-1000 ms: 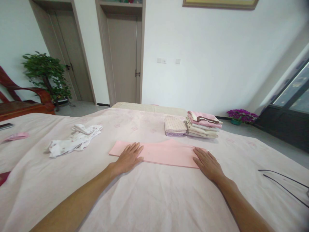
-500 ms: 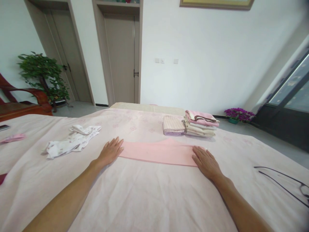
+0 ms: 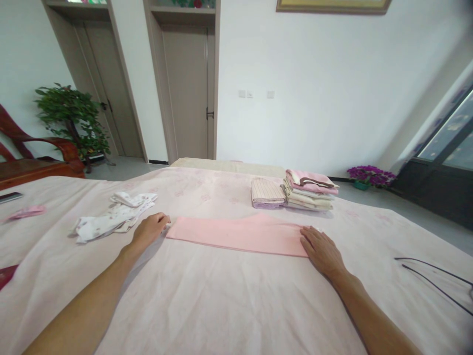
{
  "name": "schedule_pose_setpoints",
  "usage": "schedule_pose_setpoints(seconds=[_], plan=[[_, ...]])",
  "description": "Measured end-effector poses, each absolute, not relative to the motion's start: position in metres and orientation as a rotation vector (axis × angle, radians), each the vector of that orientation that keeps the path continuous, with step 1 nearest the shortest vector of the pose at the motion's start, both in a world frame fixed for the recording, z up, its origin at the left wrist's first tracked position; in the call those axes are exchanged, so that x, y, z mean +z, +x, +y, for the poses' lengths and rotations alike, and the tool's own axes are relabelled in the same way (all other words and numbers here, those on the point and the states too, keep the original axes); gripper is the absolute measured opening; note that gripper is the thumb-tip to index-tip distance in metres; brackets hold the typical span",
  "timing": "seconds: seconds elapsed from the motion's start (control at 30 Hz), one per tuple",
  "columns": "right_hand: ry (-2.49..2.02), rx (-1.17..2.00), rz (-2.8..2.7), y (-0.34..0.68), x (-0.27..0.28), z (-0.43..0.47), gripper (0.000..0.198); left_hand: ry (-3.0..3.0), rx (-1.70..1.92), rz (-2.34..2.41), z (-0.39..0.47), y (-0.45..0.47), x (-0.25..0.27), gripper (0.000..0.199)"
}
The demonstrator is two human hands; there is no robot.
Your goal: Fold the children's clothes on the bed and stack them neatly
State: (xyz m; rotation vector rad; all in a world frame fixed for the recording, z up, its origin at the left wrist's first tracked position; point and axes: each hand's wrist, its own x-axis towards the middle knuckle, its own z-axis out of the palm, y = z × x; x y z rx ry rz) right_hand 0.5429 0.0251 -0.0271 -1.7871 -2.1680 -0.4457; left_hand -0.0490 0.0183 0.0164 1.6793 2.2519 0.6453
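A pair of pink trousers (image 3: 236,234), folded lengthwise into a long flat strip, lies across the bed cover, with a small peak along its far edge. At its right end my right hand (image 3: 321,249) rests flat on the cloth, fingers stretched out. My left hand (image 3: 152,228) is just beyond the left end, its fingers curled in and no cloth visible in them. To the left of that hand lies a crumpled white patterned garment (image 3: 114,217).
Folded striped cloth (image 3: 268,192) sits beside a stack of folded clothes (image 3: 310,190) at the back. Glasses (image 3: 432,276) lie at the right. A phone (image 3: 11,197) and a small pink item (image 3: 27,212) are at the far left.
My left hand has come off the trousers' left end and moved left, its fingers curling. That end is now uncovered. My right hand stays flat on the right end.
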Motion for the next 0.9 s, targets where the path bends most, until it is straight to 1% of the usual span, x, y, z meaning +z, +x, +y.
schedule_pose_setpoints(seconds=[0.13,0.37,0.6,0.77,0.9], plan=[[-1.794,-0.430,-2.174,0.544,-0.028,0.027,0.047,1.773,0.433,2.283,0.019,-0.039,0.017,0.030],[-1.804,-0.415,-2.177,0.545,-0.029,0.028,0.048,1.712,0.314,2.342,0.020,-0.035,0.015,0.033],[-1.796,-0.407,-2.169,0.543,-0.029,0.027,0.045,1.815,0.404,2.276,0.022,-0.033,0.013,0.020],[-1.787,-0.398,-2.174,0.541,-0.026,0.026,0.044,1.819,0.494,2.261,0.023,-0.032,0.013,0.019],[-1.776,-0.400,-2.174,0.541,-0.025,0.025,0.044,1.843,0.480,2.254,0.025,-0.039,0.012,0.018]])
